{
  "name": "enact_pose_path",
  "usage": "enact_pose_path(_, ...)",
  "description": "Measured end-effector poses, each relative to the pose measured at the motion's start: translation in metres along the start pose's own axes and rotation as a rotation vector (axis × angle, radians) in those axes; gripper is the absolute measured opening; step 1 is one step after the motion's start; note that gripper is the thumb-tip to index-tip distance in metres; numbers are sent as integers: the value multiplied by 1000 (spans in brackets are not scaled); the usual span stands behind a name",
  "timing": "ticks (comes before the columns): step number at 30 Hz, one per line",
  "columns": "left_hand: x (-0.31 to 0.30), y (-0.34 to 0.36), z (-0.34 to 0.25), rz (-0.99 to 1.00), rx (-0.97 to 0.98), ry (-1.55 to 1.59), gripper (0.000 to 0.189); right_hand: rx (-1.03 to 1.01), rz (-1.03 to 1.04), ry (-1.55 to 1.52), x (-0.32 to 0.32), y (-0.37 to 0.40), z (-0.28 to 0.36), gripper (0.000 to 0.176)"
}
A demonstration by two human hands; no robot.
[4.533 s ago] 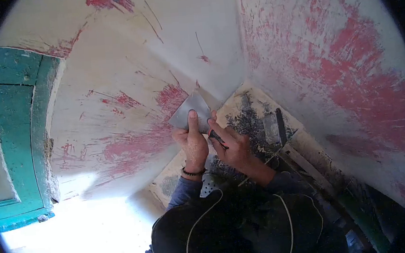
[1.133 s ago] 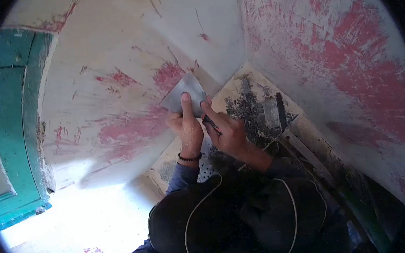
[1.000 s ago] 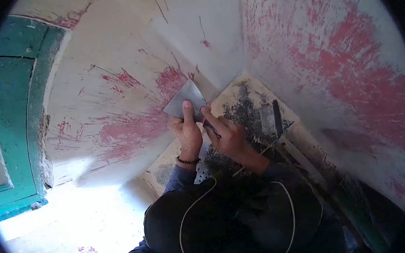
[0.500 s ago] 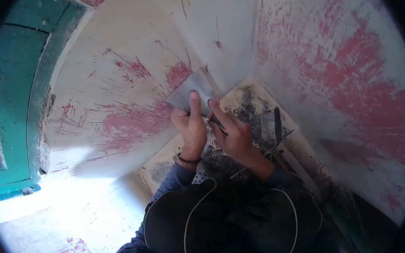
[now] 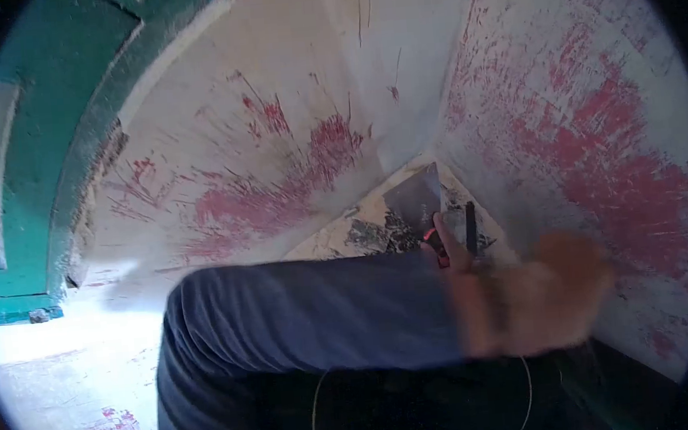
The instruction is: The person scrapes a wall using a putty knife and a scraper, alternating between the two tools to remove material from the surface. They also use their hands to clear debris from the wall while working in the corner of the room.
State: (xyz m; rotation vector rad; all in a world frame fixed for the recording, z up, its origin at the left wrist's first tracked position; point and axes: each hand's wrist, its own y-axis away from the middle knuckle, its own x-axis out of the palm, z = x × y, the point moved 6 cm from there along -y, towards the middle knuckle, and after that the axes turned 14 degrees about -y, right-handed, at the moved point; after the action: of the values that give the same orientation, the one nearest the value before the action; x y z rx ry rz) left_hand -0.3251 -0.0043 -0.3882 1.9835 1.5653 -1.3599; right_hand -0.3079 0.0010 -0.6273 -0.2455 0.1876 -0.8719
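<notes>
A wide putty knife (image 5: pixel 415 197) with a black-and-red handle is in my right hand (image 5: pixel 457 250). Its grey blade points up and away, over the corner where the two walls meet the worn ledge. Most of my right hand is hidden behind my left forearm, with a finger showing along the handle. My left arm stretches across in front of me to the right. My left hand (image 5: pixel 556 295) is smeared by motion near the right wall, its fingers not distinct.
The left wall (image 5: pixel 251 210) and right wall (image 5: pixel 614 153) are white with scratched red patches. A ledge (image 5: pixel 330 239) with dark stains and a dark strip (image 5: pixel 471 225) lies in the corner. A green door (image 5: pixel 55 141) with a rough, broken edge stands at left.
My left hand has left the blade and swung across to the right. My right hand has moved the putty knife away from the left wall, right and down, over the corner ledge.
</notes>
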Motion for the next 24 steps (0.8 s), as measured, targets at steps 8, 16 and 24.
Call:
enact_pose_path(8,13,-46,-47,121,156,44,30,131,24,-8,0,34,0,58)
enact_pose_path(16,-4,-14,-50,487,144,-106,30,28,-43,38,-24,31,-1,55)
enact_pose_path(24,-16,30,-21,563,46,-87,30,243,-5,86,-25,27,-13,57)
